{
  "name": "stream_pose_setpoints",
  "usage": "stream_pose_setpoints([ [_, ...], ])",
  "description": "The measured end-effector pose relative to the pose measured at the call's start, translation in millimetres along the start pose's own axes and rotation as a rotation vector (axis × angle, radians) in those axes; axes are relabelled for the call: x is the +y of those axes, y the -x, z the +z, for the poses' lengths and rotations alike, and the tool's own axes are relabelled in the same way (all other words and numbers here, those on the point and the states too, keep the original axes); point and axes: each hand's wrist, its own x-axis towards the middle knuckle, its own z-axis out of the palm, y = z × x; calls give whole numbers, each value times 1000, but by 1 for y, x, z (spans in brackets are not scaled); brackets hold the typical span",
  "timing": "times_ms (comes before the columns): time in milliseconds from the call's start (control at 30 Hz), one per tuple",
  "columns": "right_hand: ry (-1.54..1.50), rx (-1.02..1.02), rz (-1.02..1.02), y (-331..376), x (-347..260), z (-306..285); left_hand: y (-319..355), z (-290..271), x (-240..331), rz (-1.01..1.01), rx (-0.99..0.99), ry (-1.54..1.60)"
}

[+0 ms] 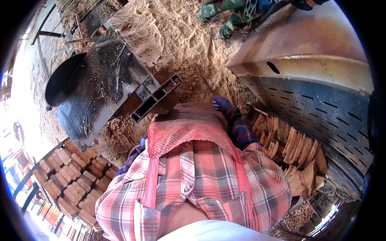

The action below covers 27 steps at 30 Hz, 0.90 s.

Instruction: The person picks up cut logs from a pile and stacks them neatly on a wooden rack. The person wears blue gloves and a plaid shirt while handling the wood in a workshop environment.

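The person looked straight down over a pink plaid shirt [193, 180] and a pink mesh apron [181, 128] that hid most of the body and both forearms. The right hand [220, 103], in a dark blue glove, showed just past the apron's far right edge, above the sawdust floor [177, 44]; its fingers seemed curled, but whether its grip held anything I could not tell. The left hand [142, 141] was only a sliver of blue at the apron's left edge, so its grip could not be judged either.

Just right of the right hand, a stack of split wood pieces [289, 144] stood on end, packed against the lower edge of a large rusty, slotted metal drum [317, 80] that filled the far right. To the far left stood a dark steel machine worktop [100, 84], dusted with chips, with a black rectangular frame [156, 97] jutting from its near right corner toward the apron. A dark round disc [64, 78] sat at its left edge. Near left, cut wood blocks [70, 176] lay in tidy rows.

Open room ran as a sawdust lane between the worktop and the drum, narrowing toward the person. At the far end of it stood another person's legs in camouflage trousers [233, 14].
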Motion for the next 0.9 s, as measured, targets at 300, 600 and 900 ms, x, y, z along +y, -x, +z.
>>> stream_pose_setpoints([
  [300,16,520,-168,70,-49,8,-91,0,23,-26,-274,-51],
  [600,305,437,-423,138,-258,20,-151,145,122,31,-183,13],
  [900,654,112,-484,137,-362,32,-170,196,144,96,-53,44],
])
